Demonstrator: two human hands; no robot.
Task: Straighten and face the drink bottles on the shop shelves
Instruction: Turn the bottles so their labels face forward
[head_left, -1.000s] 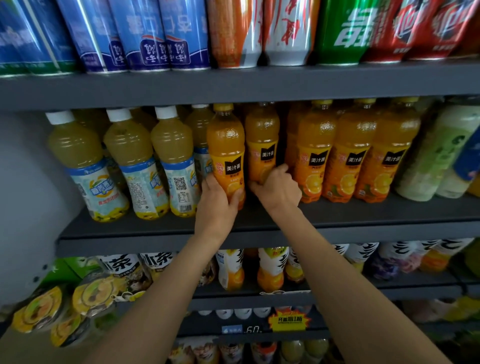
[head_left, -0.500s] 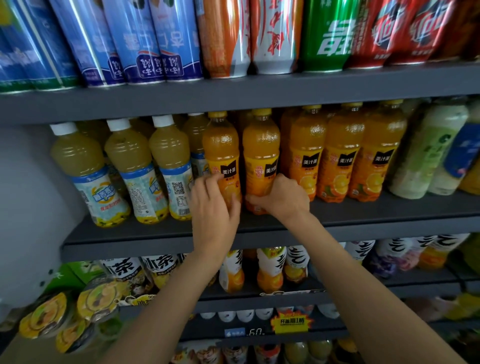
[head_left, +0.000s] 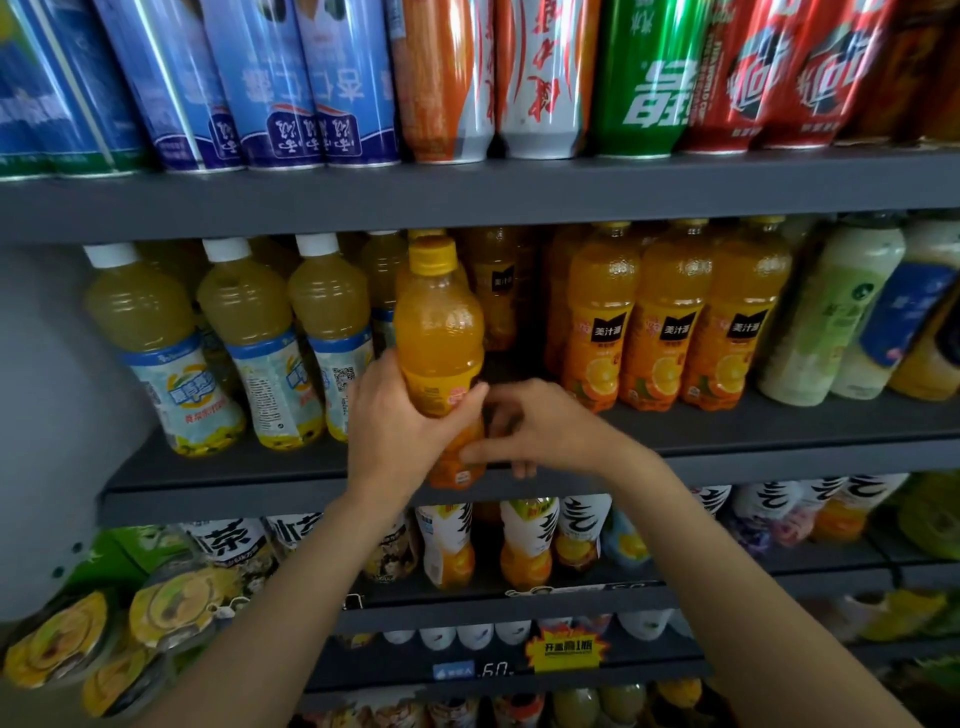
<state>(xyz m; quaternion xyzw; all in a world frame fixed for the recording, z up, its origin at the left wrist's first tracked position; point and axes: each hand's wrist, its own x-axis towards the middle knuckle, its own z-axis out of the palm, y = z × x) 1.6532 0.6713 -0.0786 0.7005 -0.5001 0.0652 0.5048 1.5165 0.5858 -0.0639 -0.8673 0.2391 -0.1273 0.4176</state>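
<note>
An orange juice bottle (head_left: 439, 332) with a yellow cap stands out at the front edge of the middle shelf (head_left: 779, 457), its back label turned to me. My left hand (head_left: 400, 431) is wrapped around its lower half. My right hand (head_left: 535, 428) touches the bottle's base with its fingertips from the right. To its right stand three more orange juice bottles (head_left: 670, 322) with black labels facing forward. A further orange bottle (head_left: 498, 291) stands deeper in the gap behind the held one.
Pale yellow juice bottles (head_left: 249, 343) with white caps stand to the left. Tall cans (head_left: 447, 78) fill the shelf above. White and green bottles (head_left: 836, 312) stand at the right. Tea bottles (head_left: 524, 540) and lidded cups (head_left: 171, 603) sit on the lower shelves.
The orange bottle has been pulled forward out of the row and turned so its back label faces me. My left hand now grips it; my right hand has shifted to its base.
</note>
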